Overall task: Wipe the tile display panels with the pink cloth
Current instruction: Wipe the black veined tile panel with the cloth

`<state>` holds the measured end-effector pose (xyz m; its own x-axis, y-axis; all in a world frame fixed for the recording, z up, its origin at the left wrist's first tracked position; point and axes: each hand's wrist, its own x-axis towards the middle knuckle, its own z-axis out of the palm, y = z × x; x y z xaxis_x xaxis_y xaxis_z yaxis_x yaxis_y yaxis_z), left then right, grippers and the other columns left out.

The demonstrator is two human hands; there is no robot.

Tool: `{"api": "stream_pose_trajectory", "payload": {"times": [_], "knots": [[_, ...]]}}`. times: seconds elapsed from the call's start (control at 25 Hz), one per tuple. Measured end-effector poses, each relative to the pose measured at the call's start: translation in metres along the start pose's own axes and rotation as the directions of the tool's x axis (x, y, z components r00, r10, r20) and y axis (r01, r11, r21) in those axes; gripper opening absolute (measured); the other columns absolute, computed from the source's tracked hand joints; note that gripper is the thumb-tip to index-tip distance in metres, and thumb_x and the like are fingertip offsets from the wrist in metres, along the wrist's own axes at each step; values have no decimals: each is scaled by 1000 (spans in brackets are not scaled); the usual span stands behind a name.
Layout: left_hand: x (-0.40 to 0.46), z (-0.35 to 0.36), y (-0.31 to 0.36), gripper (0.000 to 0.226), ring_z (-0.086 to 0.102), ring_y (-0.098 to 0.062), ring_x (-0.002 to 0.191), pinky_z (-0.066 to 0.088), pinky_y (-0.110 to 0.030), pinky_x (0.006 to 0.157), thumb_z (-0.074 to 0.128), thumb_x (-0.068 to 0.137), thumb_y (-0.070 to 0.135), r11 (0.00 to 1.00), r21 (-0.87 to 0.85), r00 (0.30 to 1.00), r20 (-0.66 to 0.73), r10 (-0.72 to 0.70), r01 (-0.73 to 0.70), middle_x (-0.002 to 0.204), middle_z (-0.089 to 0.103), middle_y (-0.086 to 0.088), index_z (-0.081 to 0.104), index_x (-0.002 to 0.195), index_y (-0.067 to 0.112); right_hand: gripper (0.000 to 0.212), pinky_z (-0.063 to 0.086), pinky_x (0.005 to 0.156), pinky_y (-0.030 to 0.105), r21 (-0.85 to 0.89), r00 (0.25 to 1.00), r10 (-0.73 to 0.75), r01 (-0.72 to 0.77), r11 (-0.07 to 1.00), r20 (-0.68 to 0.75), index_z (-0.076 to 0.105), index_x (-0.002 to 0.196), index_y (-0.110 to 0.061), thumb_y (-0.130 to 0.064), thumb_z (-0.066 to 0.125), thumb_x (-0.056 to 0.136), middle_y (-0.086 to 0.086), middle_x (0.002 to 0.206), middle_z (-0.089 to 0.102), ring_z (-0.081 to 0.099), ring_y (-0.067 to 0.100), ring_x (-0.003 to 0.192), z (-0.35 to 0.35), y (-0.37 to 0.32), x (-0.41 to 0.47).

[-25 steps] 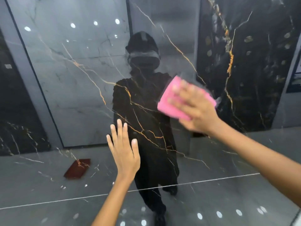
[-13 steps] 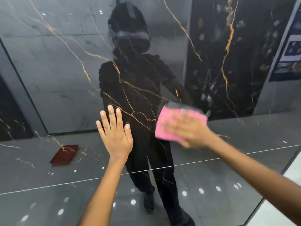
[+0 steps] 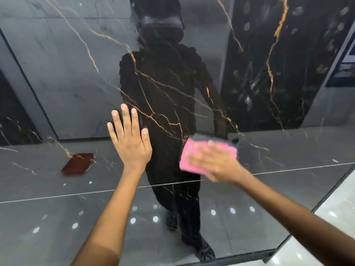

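Observation:
A glossy black tile display panel [image 3: 57, 73] with gold veins fills the view and mirrors the room and a person in dark clothes. My right hand [image 3: 217, 162] presses the pink cloth [image 3: 187, 158] flat against the panel at centre right; the hand is motion-blurred and covers much of the cloth. My left hand [image 3: 129, 139] rests flat on the panel to the left of the cloth, fingers spread and pointing up, holding nothing.
The panel's right edge [image 3: 315, 208] runs diagonally down to a dark base frame [image 3: 267, 256] at the lower right, with pale floor [image 3: 338, 204] beyond. A reddish-brown flat object [image 3: 77, 164] shows in the reflection at the left.
My right hand has swept the pink cloth down the panel from upper right to a lower spot. The left hand stays flat on the tile, and the view has tilted downward.

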<state>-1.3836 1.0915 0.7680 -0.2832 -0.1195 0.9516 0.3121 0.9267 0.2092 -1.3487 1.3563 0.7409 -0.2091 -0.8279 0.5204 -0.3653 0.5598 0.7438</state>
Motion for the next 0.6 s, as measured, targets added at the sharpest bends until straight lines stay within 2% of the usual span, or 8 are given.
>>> {"api": "stream_pose_trajectory", "payload": {"times": [0.08, 0.16, 0.24, 0.32, 0.4, 0.44, 0.52, 0.6], "knots": [[1, 0, 0, 53, -6, -16, 150, 0, -39, 122, 22, 105, 33, 1000, -14, 1000, -22, 0, -1, 158, 23, -15, 24, 151, 9, 67, 10, 120, 47, 94, 909, 394, -383, 919, -140, 43, 142, -16, -13, 57, 77, 4, 151, 37, 14, 26, 148, -11, 34, 31], [2, -3, 1, 51, 1, -22, 151, 1, -40, 121, 28, 104, 30, 997, -75, 999, -35, -40, 37, 153, 30, -20, 30, 149, 7, 66, 11, 119, 48, 91, 851, 489, -481, 872, -193, 45, 140, -15, -14, 58, 76, 5, 155, 32, 15, 26, 148, -5, 25, 34], [-6, -7, 18, 50, 6, -33, 148, -2, -42, 120, 36, 100, 23, 980, -174, 994, -20, -104, 99, 155, 27, -22, 32, 146, 5, 82, 3, 120, 49, -61, 979, 200, -202, 978, -38, 27, 151, -17, -22, 59, 75, 3, 160, 18, 10, 28, 149, 18, -25, -14], [-23, -6, 42, 53, 2, -32, 148, -8, -40, 119, 39, 96, 21, 964, -232, 992, 51, -117, 126, 157, 21, -20, 30, 146, 5, 102, -5, 121, 46, -77, 964, -98, 120, 990, 248, 11, 154, -19, -24, 66, 68, -2, 158, 21, 11, 26, 147, 25, -59, -72], [-41, 5, 58, 60, -8, -22, 150, -11, -39, 119, 37, 95, 26, 980, -191, 995, 99, -32, 50, 163, 6, -7, 20, 151, 11, 105, -4, 121, 42, -35, 957, -151, 165, 986, 247, 4, 155, -20, -23, 66, 71, -4, 154, 25, 18, 24, 143, 20, -35, -95], [-46, 13, 59, 64, -13, -19, 150, -10, -40, 119, 35, 96, 28, 992, -129, 995, 100, 15, -2, 164, -4, 1, 13, 155, 15, 93, 1, 121, 43, -50, 985, -90, 99, 994, 150, 3, 155, -20, -22, 58, 80, -1, 155, 25, 20, 26, 143, 12, -6, -88], [-49, 26, 55, 66, -16, -20, 149, -8, -42, 119, 31, 99, 32, 998, -11, 996, 63, 55, -55, 162, -13, 8, 0, 156, 21, 70, 9, 116, 48, -53, 972, 220, -224, 973, -82, 19, 154, -21, -23, 42, 88, 4, 158, 24, 17, 28, 147, -14, 67, -56], [-50, 32, 54, 60, -15, -21, 149, -7, -43, 120, 23, 103, 35, 998, 21, 998, 32, 60, -61, 162, -14, 7, -3, 156, 22, 68, 12, 115, 50, 64, 813, 533, -534, 843, -235, 40, 145, -19, -20, 51, 78, 7, 152, 36, 14, 25, 148, -31, 118, -29]]}}
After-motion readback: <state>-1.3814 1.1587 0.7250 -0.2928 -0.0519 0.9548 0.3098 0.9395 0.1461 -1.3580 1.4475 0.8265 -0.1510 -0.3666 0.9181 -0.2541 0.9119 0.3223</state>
